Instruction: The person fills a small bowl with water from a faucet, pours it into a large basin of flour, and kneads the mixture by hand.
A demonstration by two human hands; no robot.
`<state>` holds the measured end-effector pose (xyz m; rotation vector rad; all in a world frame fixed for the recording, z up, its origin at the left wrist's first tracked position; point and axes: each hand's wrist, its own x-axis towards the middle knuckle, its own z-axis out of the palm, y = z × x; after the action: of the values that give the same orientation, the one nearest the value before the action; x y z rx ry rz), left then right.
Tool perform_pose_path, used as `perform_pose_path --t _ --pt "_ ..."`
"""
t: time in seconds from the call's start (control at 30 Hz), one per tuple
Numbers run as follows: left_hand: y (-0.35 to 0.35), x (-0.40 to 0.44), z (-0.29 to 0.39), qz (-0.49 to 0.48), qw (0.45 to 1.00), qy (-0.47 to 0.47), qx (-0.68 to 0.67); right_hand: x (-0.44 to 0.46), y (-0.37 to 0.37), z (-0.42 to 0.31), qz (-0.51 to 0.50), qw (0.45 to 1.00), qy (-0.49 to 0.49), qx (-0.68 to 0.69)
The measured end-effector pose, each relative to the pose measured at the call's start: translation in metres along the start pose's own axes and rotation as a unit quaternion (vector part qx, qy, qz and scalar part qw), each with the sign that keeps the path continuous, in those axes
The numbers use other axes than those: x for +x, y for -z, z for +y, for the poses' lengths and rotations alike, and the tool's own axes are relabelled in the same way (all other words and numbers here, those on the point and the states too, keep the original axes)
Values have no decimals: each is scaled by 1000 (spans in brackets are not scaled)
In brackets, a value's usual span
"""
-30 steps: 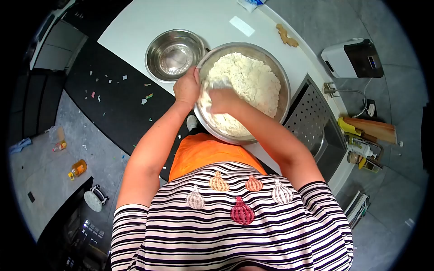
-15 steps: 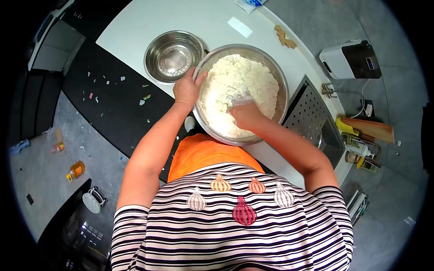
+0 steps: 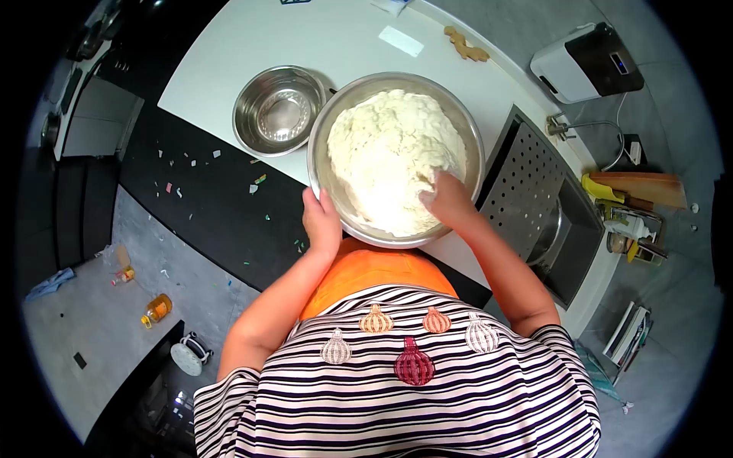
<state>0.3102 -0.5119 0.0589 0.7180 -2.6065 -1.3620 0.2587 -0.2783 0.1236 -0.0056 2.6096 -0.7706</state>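
A wide metal bowl (image 3: 319, 164) stands at the counter's front edge, holding a large mass of pale, rough dough (image 3: 385, 149). My left hand (image 3: 324, 225) grips the bowl's near left rim, its thumb close to the edge; some fingers are hidden on the outer side. My right hand (image 3: 449, 200) is inside the bowl at the right, its curled fingers pressed into the dough and partly covered by it. To the left of the big bowl is a smaller metal bowl (image 3: 281, 114) with nothing visible in it.
On the right lies a sink (image 3: 576, 259) with a perforated metal tray (image 3: 523, 179) and a faucet (image 3: 561, 128). Ginger (image 3: 464, 46) and a white-and-black appliance (image 3: 588, 65) are at the back. An oil bottle (image 3: 156, 310) stands on the floor at left.
My left hand has slid down the rim from the upper left to the near left. My right hand has moved from the dough's middle to its right side.
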Motion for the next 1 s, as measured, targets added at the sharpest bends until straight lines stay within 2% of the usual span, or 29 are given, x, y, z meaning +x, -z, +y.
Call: perform_pose_path --t 0.03,0.07,0.1,0.13,0.2,0.23,0.3,0.37,0.43,0.5,0.57,0.63,0.7,0.77,0.83,0.93,1.0 --pt "12 -9 9 -3 1000 -3 4 3 0 12 1 1000 -3 6" --pt "27 -15 18 -142 984 108 -26 8 1 22 28 998 5 47" --pt "38 -18 24 -274 935 217 -53 12 1 28 55 994 14 89" --pt "45 -17 22 -275 936 214 -45 13 11 21 56 995 9 85" --pt "60 -8 16 -395 874 253 -130 21 25 13 43 995 -9 88" --pt "65 1 15 -398 874 250 -121 26 28 12 28 996 -26 83" --pt "69 30 18 -302 935 164 -85 42 24 17 46 993 -34 100" --pt "64 60 27 -256 961 98 -36 53 30 5 15 991 -58 117" --pt "52 83 36 -269 961 46 -52 66 36 -6 13 989 -76 128" --pt "39 101 41 -359 927 22 102 78 39 -15 -39 984 -125 120" --pt "36 112 46 -390 916 38 83 97 29 -7 -15 990 -108 92" --pt "38 113 51 -437 890 132 -2 116 20 -4 7 990 -105 90" --pt "37 113 46 -474 860 189 -20 131 12 -5 1 986 -116 116" --pt "34 108 29 -470 862 186 -39 140 -2 -9 0 991 -81 107" --pt "40 101 29 -472 856 200 -68 119 0 -41 -14 992 -104 67" --pt "45 104 28 -514 823 229 -80 89 -17 -68 20 995 -93 -22" --pt "48 109 25 -543 796 247 -100 65 -26 -77 29 995 -91 -20"
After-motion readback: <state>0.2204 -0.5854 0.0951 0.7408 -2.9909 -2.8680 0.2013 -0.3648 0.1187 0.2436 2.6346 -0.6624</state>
